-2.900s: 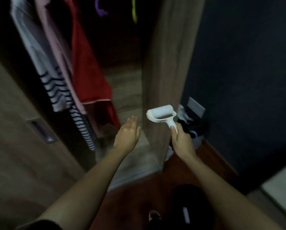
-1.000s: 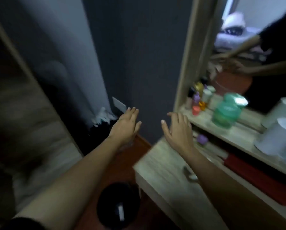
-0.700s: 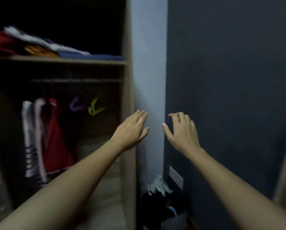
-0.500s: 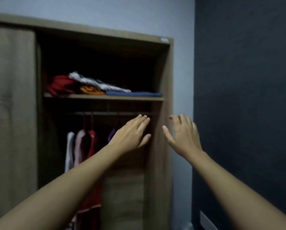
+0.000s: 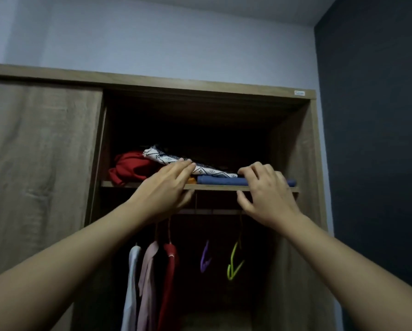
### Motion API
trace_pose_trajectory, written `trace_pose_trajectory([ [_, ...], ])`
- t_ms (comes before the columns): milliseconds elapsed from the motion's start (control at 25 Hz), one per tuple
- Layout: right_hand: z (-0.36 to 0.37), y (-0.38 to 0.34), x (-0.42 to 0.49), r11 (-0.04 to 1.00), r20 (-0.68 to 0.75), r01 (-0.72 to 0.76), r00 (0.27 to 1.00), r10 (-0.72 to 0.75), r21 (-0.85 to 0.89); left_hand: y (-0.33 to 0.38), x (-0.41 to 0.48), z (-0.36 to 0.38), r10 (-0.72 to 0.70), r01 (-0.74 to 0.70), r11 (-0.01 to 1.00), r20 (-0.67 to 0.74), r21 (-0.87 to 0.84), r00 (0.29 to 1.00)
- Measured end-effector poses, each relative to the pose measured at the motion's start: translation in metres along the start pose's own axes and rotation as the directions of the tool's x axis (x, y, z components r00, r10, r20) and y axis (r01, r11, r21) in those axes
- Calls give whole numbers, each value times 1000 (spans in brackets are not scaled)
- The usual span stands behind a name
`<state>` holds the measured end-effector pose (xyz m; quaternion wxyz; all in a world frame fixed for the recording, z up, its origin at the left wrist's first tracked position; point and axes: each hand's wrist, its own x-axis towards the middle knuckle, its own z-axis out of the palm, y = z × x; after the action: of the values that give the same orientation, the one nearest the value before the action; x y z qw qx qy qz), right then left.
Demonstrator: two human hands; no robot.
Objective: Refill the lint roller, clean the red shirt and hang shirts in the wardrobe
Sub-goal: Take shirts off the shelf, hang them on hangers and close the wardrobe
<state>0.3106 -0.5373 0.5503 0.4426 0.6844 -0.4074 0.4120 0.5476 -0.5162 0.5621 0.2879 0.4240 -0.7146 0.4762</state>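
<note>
The wardrobe (image 5: 293,151) stands open before me. On its rail (image 5: 214,211) hang a white shirt (image 5: 131,283), a pink shirt (image 5: 148,275) and the red shirt (image 5: 169,271), side by side. My left hand (image 5: 166,187) reaches up to the upper shelf (image 5: 214,187), its straight fingers at a white patterned cloth (image 5: 164,158). My right hand (image 5: 267,192) is raised in front of a folded blue cloth (image 5: 221,180), fingers bent, thumb below the shelf edge. Neither hand holds anything. The lint roller is out of view.
A crumpled red garment (image 5: 131,168) and something orange (image 5: 192,180) also lie on the shelf. An empty purple hanger (image 5: 204,259) and a yellow-green hanger (image 5: 235,263) hang right of the shirts. The sliding door (image 5: 40,151) covers the left half. A dark wall (image 5: 372,139) lies right.
The lint roller held in my right hand earlier is gone. My view swung from the dresser up to the wardrobe, and both empty hands rose to the upper shelf.
</note>
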Motion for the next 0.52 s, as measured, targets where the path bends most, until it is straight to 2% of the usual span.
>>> trace_pose_trajectory([
  [160,47,4,35,997,36,76,996,-76,-22,-32,32,32,-6,7,998,-19,57,1000],
  [280,84,1,58,996,58,86,995,-87,23,-47,56,60,-77,77,997,-7,-7,997],
  [520,134,2,100,989,88,81,992,-93,126,-67,117,117,-163,133,984,281,122,946],
])
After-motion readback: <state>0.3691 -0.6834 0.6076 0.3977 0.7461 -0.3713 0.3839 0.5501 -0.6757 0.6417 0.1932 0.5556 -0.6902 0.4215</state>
